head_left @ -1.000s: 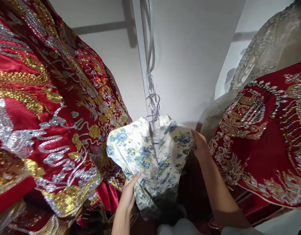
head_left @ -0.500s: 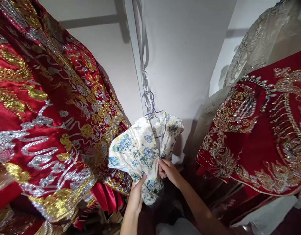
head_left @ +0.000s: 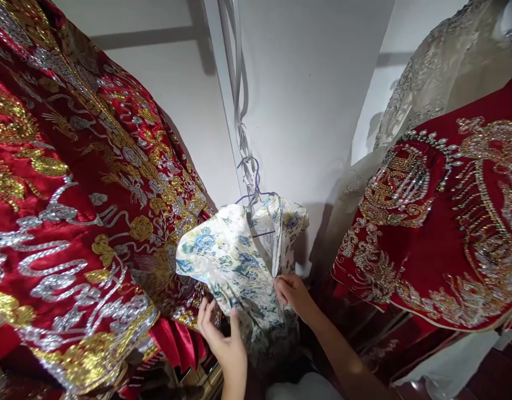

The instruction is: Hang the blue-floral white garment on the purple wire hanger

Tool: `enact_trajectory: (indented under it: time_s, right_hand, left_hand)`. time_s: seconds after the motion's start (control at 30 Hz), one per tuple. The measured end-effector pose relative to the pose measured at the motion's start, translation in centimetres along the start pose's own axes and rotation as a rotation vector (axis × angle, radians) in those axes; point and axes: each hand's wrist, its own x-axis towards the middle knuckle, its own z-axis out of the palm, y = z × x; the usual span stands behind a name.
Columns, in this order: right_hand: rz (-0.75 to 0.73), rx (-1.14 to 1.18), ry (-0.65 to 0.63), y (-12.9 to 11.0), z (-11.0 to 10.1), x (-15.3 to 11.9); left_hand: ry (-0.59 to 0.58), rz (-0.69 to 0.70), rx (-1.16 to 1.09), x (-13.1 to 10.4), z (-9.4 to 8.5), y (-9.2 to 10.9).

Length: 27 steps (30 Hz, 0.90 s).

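A white garment with blue flowers point(head_left: 243, 261) hangs in the middle on a thin purple hanger point(head_left: 256, 189). Its front opening is spread apart, showing the hanger's lower bar inside. My right hand point(head_left: 292, 294) pinches the edge of the opening near the zipper's lower end. Below the garment's left sleeve, my left hand point(head_left: 224, 339) has its fingers apart, with the thumb near the cloth and nothing held.
A red jacket with gold and silver embroidery point(head_left: 114, 183) fills the left side. On the right hang a red beaded garment point(head_left: 426, 250) and a pale lace dress point(head_left: 431, 72). Behind the hanger, a chain of white links point(head_left: 244, 139) runs down by the white wall point(head_left: 297, 100).
My left hand has let go of the garment and moved down and left, its fingers spreading. The neck opening is wider, and my right hand has shifted slightly right.
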Motion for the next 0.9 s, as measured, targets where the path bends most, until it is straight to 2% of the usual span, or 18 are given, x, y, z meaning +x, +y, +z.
enact_trajectory:
  time_s: [0.03,0.07,0.13,0.23,0.3,0.37,0.43,0.53,0.67,0.73,0.8,0.83,0.9]
  right_hand:
    - [-0.002,0.008,-0.02,-0.3,0.0,-0.3]
    - [0.002,0.018,-0.043,-0.5,0.1,-0.5]
    - [0.021,0.029,-0.078,-0.9,0.3,-0.8]
    - [0.076,-0.031,-0.099,-1.2,0.6,-0.9]
    - [0.111,-0.079,-0.082,-1.7,0.6,-0.5]
    - [0.125,-0.057,-0.041,-2.9,0.3,0.5]
    - [0.098,0.029,0.019,-5.1,-0.2,2.0]
    - [-0.032,0.118,0.101,-9.7,-1.0,4.9]
    - [-0.159,0.136,0.129,-15.2,-1.2,7.6]
    - [-0.21,0.142,0.147,-16.4,-0.9,7.9]
    - [-0.218,0.116,0.131,-16.3,-0.6,7.7]
    - [-0.211,0.094,0.118,-16.0,-0.5,7.5]
    - [-0.196,0.046,0.091,-15.3,-0.4,7.0]
  left_hand:
    - [0.019,0.106,0.056,-0.4,0.4,0.2]
    - [-0.012,0.183,0.1,-0.6,0.9,0.4]
    - [-0.211,0.251,0.139,-0.8,2.2,0.8]
    - [-0.58,0.216,0.105,-0.2,4.1,1.4]
    - [-0.691,0.2,0.087,0.4,5.1,1.7]
    - [-0.744,0.232,0.109,0.9,5.7,2.1]
    - [-0.796,0.284,0.159,1.4,6.0,2.7]
    - [-0.873,0.36,0.275,1.9,6.4,3.6]
    - [-0.948,0.394,0.406,3.0,6.9,4.1]
    - [-0.994,0.388,0.434,4.1,6.8,4.4]
    - [-1.031,0.395,0.379,5.6,6.5,5.4]
    - [-1.025,0.398,0.312,6.5,6.3,6.2]
    - [-0.924,0.407,0.13,8.4,6.0,8.5]
